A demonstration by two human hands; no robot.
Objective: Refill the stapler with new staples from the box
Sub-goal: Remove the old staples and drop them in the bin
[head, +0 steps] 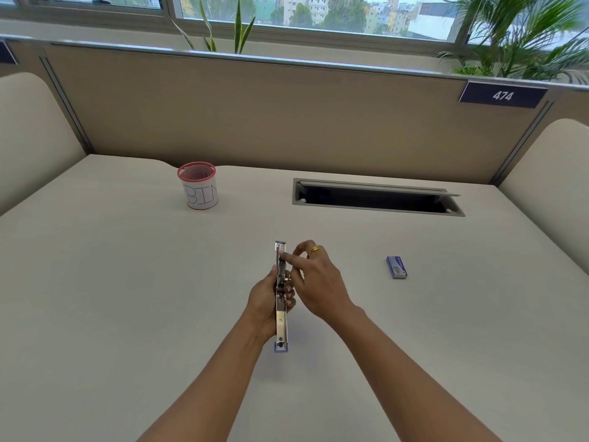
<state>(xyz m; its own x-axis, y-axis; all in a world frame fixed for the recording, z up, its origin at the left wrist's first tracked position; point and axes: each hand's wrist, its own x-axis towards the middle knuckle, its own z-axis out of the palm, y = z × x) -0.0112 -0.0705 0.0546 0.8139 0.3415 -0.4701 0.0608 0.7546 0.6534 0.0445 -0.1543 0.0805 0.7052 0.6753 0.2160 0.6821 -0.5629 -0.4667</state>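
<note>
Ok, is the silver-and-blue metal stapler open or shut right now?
Open. The silver-and-blue metal stapler lies unfolded in one long line in the left hand; the right hand touches its far half with one fingertip.

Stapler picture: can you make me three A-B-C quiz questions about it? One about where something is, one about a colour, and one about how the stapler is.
1. Where is the small blue staple box?
A. On the beige desk, right of the long silver metal stapler.
B. On the window sill.
C. On a chair.

2. What colour is the rim of the mesh cup labelled BIN?
A. Green.
B. Pinkish red.
C. Yellow.

3. How is the stapler?
A. Shut, lying on the desk.
B. Shut, inside the box.
C. Swung open, gripped by the left hand.

1 A: the box lies on the desk, off to its right.
2 B: the rim shows pinkish red.
3 C: its two halves spread in line, and the right hand touches the far one with a fingertip.
</note>
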